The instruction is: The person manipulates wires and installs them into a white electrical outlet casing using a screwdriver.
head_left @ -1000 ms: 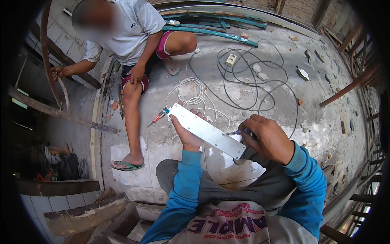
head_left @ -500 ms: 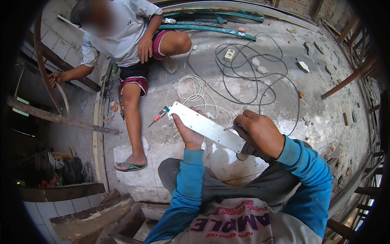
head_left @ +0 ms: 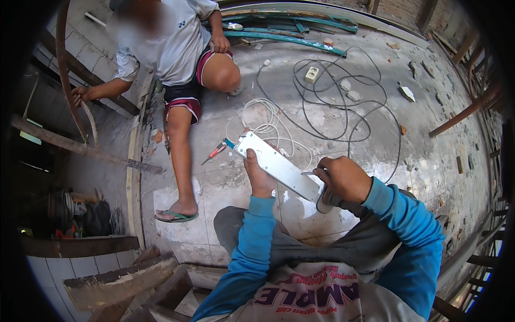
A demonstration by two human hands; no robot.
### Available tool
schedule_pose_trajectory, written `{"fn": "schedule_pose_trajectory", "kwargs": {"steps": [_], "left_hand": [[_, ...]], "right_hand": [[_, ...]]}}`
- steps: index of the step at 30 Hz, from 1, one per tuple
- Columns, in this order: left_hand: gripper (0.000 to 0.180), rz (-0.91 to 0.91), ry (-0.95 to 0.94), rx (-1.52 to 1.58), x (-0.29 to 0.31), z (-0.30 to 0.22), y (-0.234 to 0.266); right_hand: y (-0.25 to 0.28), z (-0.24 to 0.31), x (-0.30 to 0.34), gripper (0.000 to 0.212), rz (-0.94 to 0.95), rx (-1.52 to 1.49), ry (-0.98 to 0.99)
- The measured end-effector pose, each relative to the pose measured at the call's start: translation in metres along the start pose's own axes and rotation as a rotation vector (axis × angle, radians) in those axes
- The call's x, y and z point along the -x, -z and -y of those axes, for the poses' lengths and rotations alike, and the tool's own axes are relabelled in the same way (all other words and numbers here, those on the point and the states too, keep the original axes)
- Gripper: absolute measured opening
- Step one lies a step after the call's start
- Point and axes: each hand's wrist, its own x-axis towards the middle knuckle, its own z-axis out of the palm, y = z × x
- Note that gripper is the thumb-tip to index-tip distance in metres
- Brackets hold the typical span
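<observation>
Now left hand (head_left: 258, 180) gripping long white metal housing (head_left: 279, 167) from beneath; right hand (head_left: 343, 180), having slid closer, fist closed around tool at its near end.

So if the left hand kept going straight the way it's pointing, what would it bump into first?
The left hand points up and away along the long white panel it grips. Past that, it would probably reach the coil of white cable on the floor, though depth is unclear.

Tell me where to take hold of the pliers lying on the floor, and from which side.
Grip the pliers by the red handles at the lower-left end, coming from above. They lie flat on the concrete floor, handles angled away from the white panel that the left hand holds, so that end looks least crowded.
</observation>
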Motion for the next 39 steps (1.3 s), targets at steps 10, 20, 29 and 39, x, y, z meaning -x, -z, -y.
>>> {"fn": "schedule_pose_trajectory", "kwargs": {"steps": [10,20,29,39], "left_hand": [[0.082,-0.133,0.01,0.054,0.0,0.001,0.001],[0.077,-0.105,0.058,-0.122,0.0,0.005,0.002],[0.073,-0.148,0.1,-0.047,-0.007,0.016,0.017],[0.049,-0.235,0.082,-0.073,-0.004,0.011,0.009]], "right_hand": [[-0.013,-0.016,-0.004,0.02,-0.056,0.195,0.196],[-0.017,-0.021,-0.006,0.02,-0.116,0.369,0.538],[-0.023,-0.018,-0.009,0.028,0.162,0.263,0.001],[-0.02,-0.017,-0.009,0.024,-0.114,0.248,0.258]]}}
